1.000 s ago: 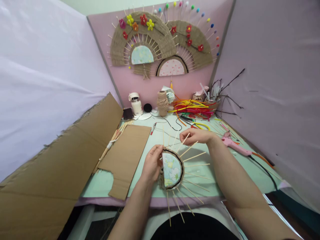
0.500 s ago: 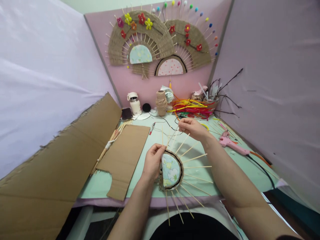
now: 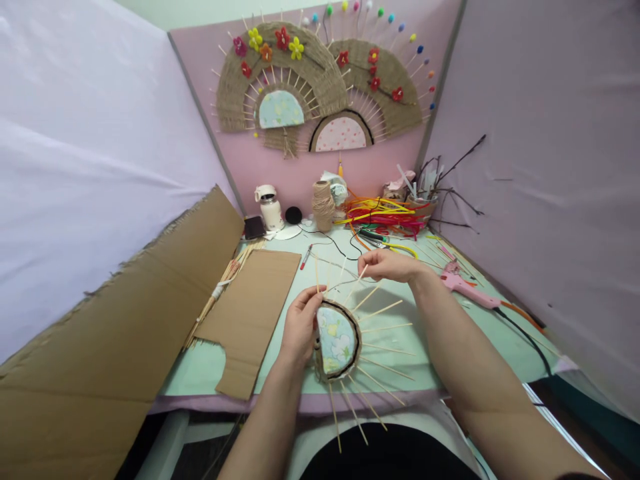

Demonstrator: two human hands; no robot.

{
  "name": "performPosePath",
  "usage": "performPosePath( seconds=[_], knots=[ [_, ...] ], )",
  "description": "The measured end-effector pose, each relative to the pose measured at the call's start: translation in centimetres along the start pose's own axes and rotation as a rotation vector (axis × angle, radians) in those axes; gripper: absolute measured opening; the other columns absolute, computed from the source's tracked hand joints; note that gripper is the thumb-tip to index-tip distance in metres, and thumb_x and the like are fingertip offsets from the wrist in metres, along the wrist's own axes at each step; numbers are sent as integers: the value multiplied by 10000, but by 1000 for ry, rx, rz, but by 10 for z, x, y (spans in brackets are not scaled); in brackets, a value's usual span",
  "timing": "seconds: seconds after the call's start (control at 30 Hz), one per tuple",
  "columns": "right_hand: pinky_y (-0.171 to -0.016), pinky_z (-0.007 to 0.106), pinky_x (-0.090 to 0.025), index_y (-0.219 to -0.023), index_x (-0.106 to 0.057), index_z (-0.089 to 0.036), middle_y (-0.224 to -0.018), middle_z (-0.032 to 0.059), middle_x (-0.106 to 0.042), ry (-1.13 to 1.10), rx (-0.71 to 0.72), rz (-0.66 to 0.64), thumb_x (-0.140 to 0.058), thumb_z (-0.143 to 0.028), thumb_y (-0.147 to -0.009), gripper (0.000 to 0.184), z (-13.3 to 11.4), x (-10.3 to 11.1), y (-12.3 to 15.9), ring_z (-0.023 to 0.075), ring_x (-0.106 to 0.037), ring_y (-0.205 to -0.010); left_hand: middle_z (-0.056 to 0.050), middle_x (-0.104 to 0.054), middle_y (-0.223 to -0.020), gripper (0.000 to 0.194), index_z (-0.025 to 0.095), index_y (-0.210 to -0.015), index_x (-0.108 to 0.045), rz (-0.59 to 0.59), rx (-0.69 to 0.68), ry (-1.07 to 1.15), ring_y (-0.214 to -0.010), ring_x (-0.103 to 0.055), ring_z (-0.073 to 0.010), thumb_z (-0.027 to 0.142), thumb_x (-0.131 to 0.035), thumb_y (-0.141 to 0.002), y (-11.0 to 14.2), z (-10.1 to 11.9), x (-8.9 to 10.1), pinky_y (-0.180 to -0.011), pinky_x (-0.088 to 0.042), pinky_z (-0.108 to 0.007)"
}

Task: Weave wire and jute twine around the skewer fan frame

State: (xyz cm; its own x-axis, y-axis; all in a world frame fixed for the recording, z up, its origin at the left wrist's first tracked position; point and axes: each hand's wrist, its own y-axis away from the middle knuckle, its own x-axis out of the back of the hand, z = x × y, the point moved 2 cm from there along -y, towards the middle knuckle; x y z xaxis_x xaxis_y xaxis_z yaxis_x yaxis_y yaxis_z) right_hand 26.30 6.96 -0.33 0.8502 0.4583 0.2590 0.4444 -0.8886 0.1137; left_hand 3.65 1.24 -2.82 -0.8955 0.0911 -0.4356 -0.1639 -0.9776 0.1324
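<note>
Reader: How do the two hands stand?

Author: The left hand point(image 3: 301, 319) grasps the half-disc point(image 3: 336, 339) at its far corner, with the fingertips at the border. The right hand point(image 3: 384, 265) is closed in a pinch, apparently on a thin cord point(image 3: 342, 283); its fingertips are partly hidden.

Reader: Which hand is nearer, and which way does the half-disc lie?

Author: The left hand is nearer, touching it. From the right hand, the half-disc lies leftward and closer to the person's body. The two are apart, and the cord spans the gap between the hands.

Reader: What of its long axis?

Author: The straight edge runs from far to near, on the left hand's side; the curved edge faces right. Thin wooden sticks point(image 3: 387, 327) radiate from the curve. One ends beside the right hand's fingertips; contact cannot be told.

Reader: What lies farther out?

Author: The half-disc is held above the front of the green tabletop point(image 3: 197, 373). A cardboard sheet point(image 3: 255, 307) lies to the left, a pink glue gun point(image 3: 473, 291) to the right, and a cone of twine point(image 3: 323, 207) stands behind.
</note>
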Motion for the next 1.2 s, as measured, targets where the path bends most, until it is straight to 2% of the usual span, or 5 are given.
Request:
performPosePath(
  seconds=[0.2,0.37,0.83,1.03,1.2],
  knots=[
    [-511,210,-268,-673,-619,-117,-555,-57,-469,247,-5,-381,-687,-409,-664,299,2,-17,-3,60,-362,-527,-11,-647,-689,259,135,-834,-693,-36,66,85,-605,-560,-100,283,-736,-627,0,3,3,-576,-405,-210],
    [-509,200,-310,-693,-608,-122,-575,-50,-500,273,-97,-551,-668,-416,-682,300,-3,-44,-5,71,-414,-543,-30,-641,-662,276,110,-844,-697,-90,81,56,-580,-558,-114,322,-697,-667,1,4,3,-550,-401,-223],
    [-514,183,-340,-727,-641,-115,-603,-37,-534,316,-29,-501,-659,-359,-698,246,6,-38,-10,67,-437,-557,25,-553,-586,175,148,-719,-586,-142,98,57,-516,-512,-80,282,-684,-663,-1,4,6,-515,-382,-197],
    [-538,192,-354,-730,-640,-118,-623,-33,-547,288,-43,-472,-669,-380,-691,266,5,-35,-8,74,-452,-575,-7,-638,-862,337,200,-856,-569,-274,153,-64,-625,-577,-105,212,-759,-578,6,11,8,-580,-429,-215],
    [-522,195,-322,-717,-638,-115,-599,-38,-514,298,1,-432,-664,-400,-693,287,5,-27,-8,72,-421,-564,-28,-647,-929,325,197,-867,-545,-249,109,-76,-655,-588,-110,207,-734,-602,5,11,9,-588,-447,-215]
  ],
)
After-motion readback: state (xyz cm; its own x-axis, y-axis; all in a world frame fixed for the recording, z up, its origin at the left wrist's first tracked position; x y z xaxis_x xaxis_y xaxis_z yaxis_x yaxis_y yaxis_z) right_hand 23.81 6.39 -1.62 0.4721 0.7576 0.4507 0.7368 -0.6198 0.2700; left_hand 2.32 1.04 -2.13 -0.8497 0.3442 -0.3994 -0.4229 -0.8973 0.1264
